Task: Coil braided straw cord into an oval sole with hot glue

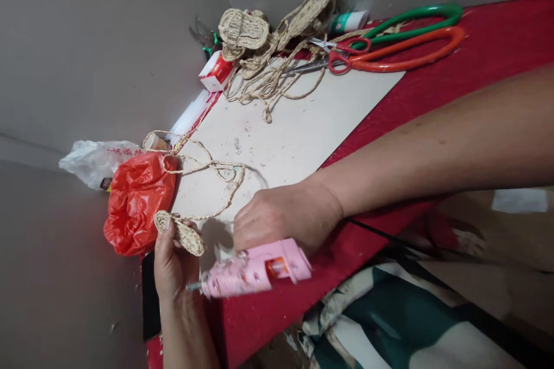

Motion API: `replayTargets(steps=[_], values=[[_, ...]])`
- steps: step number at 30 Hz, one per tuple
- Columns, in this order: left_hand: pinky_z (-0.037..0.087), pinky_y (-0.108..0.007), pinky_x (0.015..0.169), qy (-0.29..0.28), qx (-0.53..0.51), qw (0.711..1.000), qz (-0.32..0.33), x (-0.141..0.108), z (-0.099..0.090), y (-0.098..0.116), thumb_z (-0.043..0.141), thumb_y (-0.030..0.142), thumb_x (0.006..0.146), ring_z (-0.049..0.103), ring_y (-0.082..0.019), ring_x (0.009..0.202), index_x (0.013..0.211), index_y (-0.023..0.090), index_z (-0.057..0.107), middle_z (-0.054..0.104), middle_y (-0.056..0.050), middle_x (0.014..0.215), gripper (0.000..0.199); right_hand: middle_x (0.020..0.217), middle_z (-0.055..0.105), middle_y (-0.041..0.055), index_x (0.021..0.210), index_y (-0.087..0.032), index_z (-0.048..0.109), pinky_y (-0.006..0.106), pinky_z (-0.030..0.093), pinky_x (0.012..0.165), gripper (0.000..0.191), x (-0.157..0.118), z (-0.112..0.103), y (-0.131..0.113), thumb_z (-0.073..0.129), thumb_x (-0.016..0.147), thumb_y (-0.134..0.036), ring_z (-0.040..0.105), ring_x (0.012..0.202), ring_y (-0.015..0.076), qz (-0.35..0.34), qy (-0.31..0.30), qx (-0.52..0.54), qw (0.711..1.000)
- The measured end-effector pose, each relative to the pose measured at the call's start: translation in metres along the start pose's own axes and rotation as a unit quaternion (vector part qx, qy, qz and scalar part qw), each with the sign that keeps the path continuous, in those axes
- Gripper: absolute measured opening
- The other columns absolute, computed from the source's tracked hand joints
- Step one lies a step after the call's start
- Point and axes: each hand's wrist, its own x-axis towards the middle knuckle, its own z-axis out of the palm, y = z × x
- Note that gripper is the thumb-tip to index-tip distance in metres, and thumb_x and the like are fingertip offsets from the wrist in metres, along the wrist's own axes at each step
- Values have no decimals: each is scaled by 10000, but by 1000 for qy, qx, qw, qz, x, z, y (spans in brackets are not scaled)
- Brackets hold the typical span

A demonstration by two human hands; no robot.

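Observation:
Between the thumb and fingers of my left hand (169, 265) is a small oval sole of braided straw (187, 237). A straw braid (225, 204) trails from it across the white board. My right hand (285, 216) grips a pink hot glue gun (255, 271), its fingers mostly hidden behind the gun and the back of the hand. The gun's metal nozzle points left, close to my left wrist and a little below the straw sole. Whether the nozzle touches the wrist I cannot tell.
Beyond the white board (277, 138) lie straw braids (268, 78), finished woven pieces (243, 31), red-handled scissors (341, 55), and large scissors (411, 57) with green and orange handles. A red plastic bag (141, 202) stands at left. Red cloth (497, 40) covers the table.

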Motion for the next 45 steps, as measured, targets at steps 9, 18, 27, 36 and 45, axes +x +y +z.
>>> replayTargets(steps=[9, 18, 27, 36, 45], values=[[503, -250, 715, -61, 6, 998, 32, 4, -2, -6, 770, 271, 681, 618, -111, 670, 854, 166, 665, 652, 18, 731, 228, 627, 423, -26, 681, -161, 441, 225, 317, 564, 269, 5, 1, -7, 590, 826, -332, 372, 576, 77, 190, 141, 85, 968], [488, -274, 833, -70, 5, 996, 48, 0, 1, -8, 758, 280, 707, 629, -146, 872, 914, 187, 702, 701, -14, 932, 233, 606, 424, -32, 658, -156, 423, 217, 304, 546, 300, 4, -2, -6, 588, 828, -339, 370, 549, 57, 243, 173, 94, 950], [508, -292, 744, -86, 20, 996, 22, 3, -1, -11, 794, 312, 663, 613, -134, 716, 824, 180, 685, 667, 0, 812, 235, 610, 435, -32, 653, -161, 417, 223, 298, 548, 307, 4, 0, -2, 576, 831, -354, 362, 553, 60, 253, 164, 86, 949], [495, -286, 772, -82, 7, 996, 20, 3, 2, -11, 770, 324, 696, 628, -149, 813, 875, 186, 690, 676, -6, 874, 241, 618, 452, -26, 653, -154, 437, 219, 324, 556, 294, 4, -2, -4, 573, 833, -343, 383, 554, 60, 245, 182, 107, 946], [468, -217, 586, -81, 3, 997, 6, 5, 0, -12, 787, 307, 680, 543, -85, 570, 814, 165, 658, 605, 20, 697, 233, 609, 448, -27, 642, -152, 435, 218, 306, 545, 305, 4, -3, -3, 567, 836, -346, 353, 542, 57, 241, 179, 107, 948]])
